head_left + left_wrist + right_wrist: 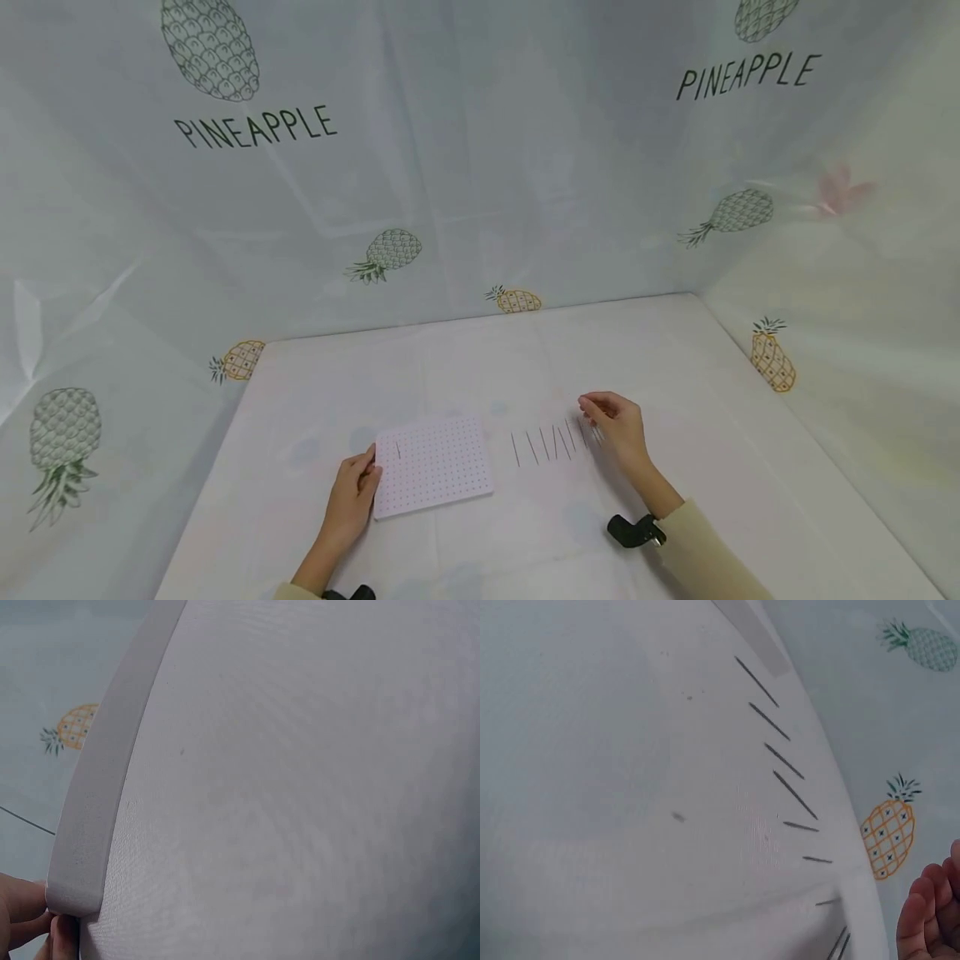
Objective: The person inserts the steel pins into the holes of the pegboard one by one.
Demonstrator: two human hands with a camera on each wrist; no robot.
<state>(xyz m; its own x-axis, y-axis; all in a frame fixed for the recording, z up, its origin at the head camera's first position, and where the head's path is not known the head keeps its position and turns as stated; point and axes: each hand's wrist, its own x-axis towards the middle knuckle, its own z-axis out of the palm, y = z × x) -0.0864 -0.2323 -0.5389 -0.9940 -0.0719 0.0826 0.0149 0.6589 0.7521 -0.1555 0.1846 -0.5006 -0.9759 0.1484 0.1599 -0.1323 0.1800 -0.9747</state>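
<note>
My left hand (351, 500) grips the left edge of a white board (435, 479) covered in a grid of small holes. In the left wrist view, fingers (22, 900) close around a corner of the board (90, 840). A thin dark stick (398, 450) shows at the board's upper left. My right hand (618, 425) hovers over the right end of a row of thin dark sticks (544, 444), thumb and forefinger close together with nothing visible between them. The right wrist view shows several sticks (784, 761) lying apart and the bent fingers (911, 926) beside them.
The white-covered table (450, 367) ends at a hanging pineapple-print sheet (480, 167) at the back and sides. A black wrist mount (633, 531) sits on the right sleeve (712, 554), close over the table.
</note>
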